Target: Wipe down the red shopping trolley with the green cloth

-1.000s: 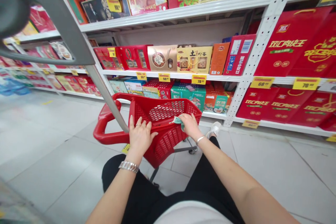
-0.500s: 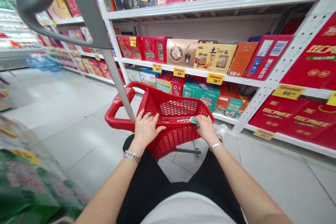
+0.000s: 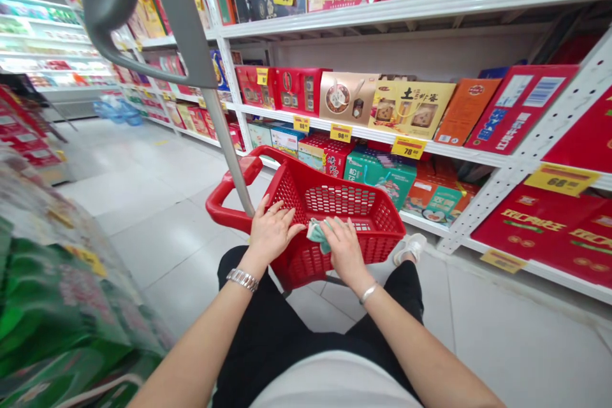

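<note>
A red plastic shopping basket (image 3: 306, 261) on wheels stands between my legs, with a grey pull handle (image 3: 201, 57) on a metal pole rising at its left end. My left hand (image 3: 272, 229) rests on the basket's near rim beside the pole, fingers spread and holding nothing. In my right hand (image 3: 342, 245) is a pale green cloth (image 3: 319, 233), pressed on the near rim around its middle. Part of the cloth is hidden under the fingers. The inside of the basket shows only its perforated walls and bottom.
White shelving (image 3: 430, 3) with boxed goods and yellow price tags (image 3: 408, 147) stands right in front. Red boxes (image 3: 540, 223) fill the lower right. Green packages (image 3: 62, 306) lie close on my left. Tiled floor (image 3: 162, 204) runs along the aisle towards blue bundles (image 3: 119, 111).
My right hand has slid the cloth leftwards along the near rim, from the right corner to the middle. My left hand stays on the rim. The view has turned slightly left.
</note>
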`<state>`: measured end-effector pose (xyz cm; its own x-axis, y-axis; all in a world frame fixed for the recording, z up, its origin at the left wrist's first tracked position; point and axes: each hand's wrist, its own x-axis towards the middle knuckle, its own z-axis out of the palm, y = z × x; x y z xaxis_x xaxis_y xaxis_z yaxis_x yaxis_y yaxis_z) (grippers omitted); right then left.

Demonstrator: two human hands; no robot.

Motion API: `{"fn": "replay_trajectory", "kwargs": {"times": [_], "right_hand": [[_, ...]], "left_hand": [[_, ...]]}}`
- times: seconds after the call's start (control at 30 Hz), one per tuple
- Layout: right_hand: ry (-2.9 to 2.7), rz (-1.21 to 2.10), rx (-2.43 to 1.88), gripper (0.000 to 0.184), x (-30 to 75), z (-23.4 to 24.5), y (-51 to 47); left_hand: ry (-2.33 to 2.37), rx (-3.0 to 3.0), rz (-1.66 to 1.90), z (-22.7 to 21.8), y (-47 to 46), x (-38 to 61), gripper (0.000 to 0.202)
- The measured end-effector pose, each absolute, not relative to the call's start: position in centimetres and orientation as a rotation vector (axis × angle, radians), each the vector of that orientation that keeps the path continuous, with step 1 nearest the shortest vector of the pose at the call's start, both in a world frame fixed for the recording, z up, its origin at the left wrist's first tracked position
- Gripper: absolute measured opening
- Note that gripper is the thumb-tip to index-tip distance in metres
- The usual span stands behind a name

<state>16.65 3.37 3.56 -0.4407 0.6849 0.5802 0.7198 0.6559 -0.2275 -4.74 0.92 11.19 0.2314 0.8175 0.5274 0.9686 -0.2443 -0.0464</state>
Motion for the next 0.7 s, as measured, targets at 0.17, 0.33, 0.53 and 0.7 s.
{"fn": "replay_trajectory", "kwargs": {"times": [0.17, 0.33, 0.53, 0.7], "right_hand": [[-2.124, -0.098, -1.351, 0.06, 23.7, 2.3, 4.7], [-1.991, -0.113, -1.649, 0.054, 30.3, 1.8, 5.9], [-2.013, -0.118, -1.582, 0.057, 28.3, 1.6, 6.3], [-2.184, -0.003, -1.188, 0.07, 18.4, 2.7, 4.3]], "left_hand": [[-1.64, -2.115, -0.535, 11.1, 0.7, -5.5, 0.041], [-1.649, -2.095, -0.566, 11.2, 0.7, -5.5, 0.037], [-1.665, -2.1, -0.586, 11.4, 0.9, -5.3, 0.04], [-1.665, -2.1, -0.582, 11.4, 0.9, -5.1, 0.041]]}}
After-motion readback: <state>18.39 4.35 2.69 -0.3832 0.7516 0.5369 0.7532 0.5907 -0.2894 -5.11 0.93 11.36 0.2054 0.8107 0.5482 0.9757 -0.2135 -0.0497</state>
